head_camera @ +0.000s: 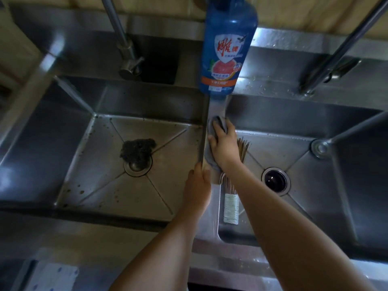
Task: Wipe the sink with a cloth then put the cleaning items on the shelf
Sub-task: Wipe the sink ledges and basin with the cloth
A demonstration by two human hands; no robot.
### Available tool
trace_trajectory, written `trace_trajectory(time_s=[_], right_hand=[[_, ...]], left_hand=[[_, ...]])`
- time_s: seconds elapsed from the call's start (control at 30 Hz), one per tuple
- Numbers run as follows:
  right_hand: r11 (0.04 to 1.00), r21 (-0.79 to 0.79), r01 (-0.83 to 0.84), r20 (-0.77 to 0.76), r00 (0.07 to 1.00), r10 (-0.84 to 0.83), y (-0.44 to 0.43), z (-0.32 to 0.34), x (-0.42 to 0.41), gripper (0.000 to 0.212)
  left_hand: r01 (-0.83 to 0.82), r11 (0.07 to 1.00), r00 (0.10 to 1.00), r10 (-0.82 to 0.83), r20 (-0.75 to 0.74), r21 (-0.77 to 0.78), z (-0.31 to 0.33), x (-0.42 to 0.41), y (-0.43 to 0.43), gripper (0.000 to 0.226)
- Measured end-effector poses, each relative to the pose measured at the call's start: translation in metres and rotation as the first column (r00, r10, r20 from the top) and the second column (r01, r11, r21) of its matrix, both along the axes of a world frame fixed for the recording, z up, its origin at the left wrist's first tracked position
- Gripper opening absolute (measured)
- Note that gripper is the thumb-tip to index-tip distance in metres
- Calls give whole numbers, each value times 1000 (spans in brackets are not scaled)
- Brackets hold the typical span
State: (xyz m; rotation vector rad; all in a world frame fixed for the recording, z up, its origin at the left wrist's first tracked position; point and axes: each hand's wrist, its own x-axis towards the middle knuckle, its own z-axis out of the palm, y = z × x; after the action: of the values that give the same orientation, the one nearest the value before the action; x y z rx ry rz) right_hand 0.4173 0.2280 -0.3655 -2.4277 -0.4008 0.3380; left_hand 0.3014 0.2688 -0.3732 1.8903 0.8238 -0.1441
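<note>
A steel double sink (214, 108) fills the view, with a narrow divider between its two basins. My right hand (223, 147) presses a grey cloth (212, 131) flat onto that divider, fingers spread over it. Just below, my left hand (198, 183) grips the divider's left edge, thumb on top. A blue detergent bottle (227, 47) stands at the divider's far end. A dark scouring pad (137, 151) lies by the left basin's drain. A bamboo brush (231, 198) with a white-wrapped handle lies in the right basin, partly under my right forearm.
Two steel taps rise at the back, one left (126, 49) and one right (336, 59). The left drain (137, 168) is partly covered by the pad; the right drain (276, 180) is uncovered. A white patterned sheet (53, 278) lies on the counter at bottom left.
</note>
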Motion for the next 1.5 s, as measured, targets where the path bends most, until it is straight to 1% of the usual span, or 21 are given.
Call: trace_trajectory(time_s=[0.07,0.1,0.17,0.23,0.37,0.47,0.53,0.63,0.67,0.7,0.8,0.87,0.93,1.03,1.07,1.13,1.23,1.3,1.37,1.43,1.5], right_hand=[[1000,10,-21,-6,1000,21,-6,-1,-4,47],[999,-5,-34,6,999,34,-8,-1,-7,47],[999,-24,-30,27,999,31,-11,-3,-17,45],[1000,-1,-10,30,1000,10,-14,-5,-31,43],[1000,26,-13,26,1000,13,-20,0,-37,39],[996,65,54,15,998,-55,-17,16,-41,38],[987,131,89,54,994,-96,-8,27,-50,39],[982,186,28,164,985,-59,19,39,-53,38],[980,201,19,164,985,-53,31,42,-53,37],[973,230,34,139,988,-67,44,45,-53,37],[920,354,165,49,980,-195,81,47,-50,35],[901,369,228,11,968,-249,101,44,-43,35],[892,356,279,0,954,-298,116,41,-30,35],[858,366,359,-68,930,-360,133,38,-6,36],[864,353,360,-50,929,-367,138,39,2,38],[889,316,331,43,931,-362,149,40,21,40],[952,143,272,215,930,-298,167,40,46,51],[966,-4,260,294,923,-248,178,32,63,65],[967,-119,224,333,927,-174,187,17,79,72],[953,-232,193,349,931,-104,194,1,90,66],[932,-313,181,391,919,-47,198,-13,94,59]], left_hand=[[-22,985,999,27,29,-168,-6,-1,5,48],[-18,975,1000,22,19,-224,-10,0,7,50],[10,961,1000,-18,-26,-277,-4,1,13,44],[20,958,998,-38,-59,-287,9,-2,19,36],[55,971,995,-73,-68,-231,18,-13,39,34],[60,984,997,-67,-40,-165,24,-18,59,32],[75,989,997,-79,-26,-127,27,-18,75,33],[70,994,997,-71,-6,-83,30,-9,104,35],[68,994,998,-69,-4,-80,31,-5,114,36],[77,994,997,-77,1,-79,32,-1,125,37],[94,993,995,-90,50,-66,37,14,158,35],[117,991,986,-109,129,-57,44,28,179,28],[169,986,966,-168,197,11,49,46,200,23],[214,965,929,-249,274,150,50,75,226,27],[219,962,920,-259,294,164,50,85,233,27],[236,954,896,-288,340,185,49,104,242,28],[317,912,841,-397,367,261,45,133,247,32],[362,872,827,-463,320,329,40,149,247,36],[376,822,832,-502,234,428,33,162,250,41],[414,747,831,-543,119,521,26,171,255,44],[460,689,819,-573,31,560,17,172,261,47]])
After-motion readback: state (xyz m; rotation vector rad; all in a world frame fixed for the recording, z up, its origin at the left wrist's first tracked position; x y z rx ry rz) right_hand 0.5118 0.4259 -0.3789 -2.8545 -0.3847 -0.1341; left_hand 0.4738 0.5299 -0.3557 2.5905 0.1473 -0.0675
